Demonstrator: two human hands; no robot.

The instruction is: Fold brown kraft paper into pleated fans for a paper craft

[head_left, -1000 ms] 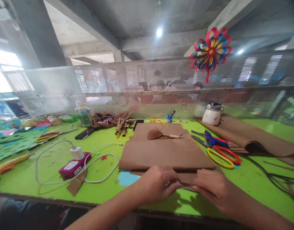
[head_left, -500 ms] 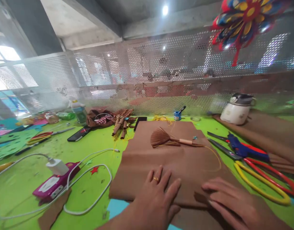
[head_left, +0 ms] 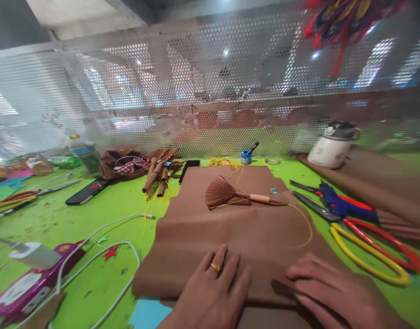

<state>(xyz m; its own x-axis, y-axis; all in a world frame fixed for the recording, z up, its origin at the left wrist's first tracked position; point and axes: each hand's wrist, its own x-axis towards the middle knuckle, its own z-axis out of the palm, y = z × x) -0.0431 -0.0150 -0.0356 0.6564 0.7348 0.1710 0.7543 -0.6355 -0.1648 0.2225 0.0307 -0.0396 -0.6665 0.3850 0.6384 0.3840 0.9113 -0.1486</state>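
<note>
My left hand (head_left: 213, 285), with a ring on one finger, lies flat with fingers stretched out on a sheet of brown paper (head_left: 196, 233). The sheet's near edge is folded or rolled over. At the right of that edge, my right hand (head_left: 329, 288) is closed, its fingertips pinching a small dark brown piece (head_left: 281, 289) against the paper; its exact kind is unclear. Farther up the sheet lies a pleated brown paper fan shape (head_left: 223, 192) with a stem, a tan wrapped band (head_left: 259, 198) and a loose yellow thread (head_left: 307, 224).
Right of the paper lie large scissors (head_left: 370, 251) and blue-red pliers (head_left: 347, 203), with a white kettle-like jug (head_left: 331, 145) behind. A blue jar (head_left: 246, 157) stands at the back. Leftward are rolled brown bundles (head_left: 157, 173), a phone (head_left: 86, 191), a white cable (head_left: 134, 256) and a purple power strip (head_left: 25, 288).
The view has tipped down and shifted right, so the table things appear farther left. My left hand has slid slightly toward me on the paper. My right hand keeps its pinch.
</note>
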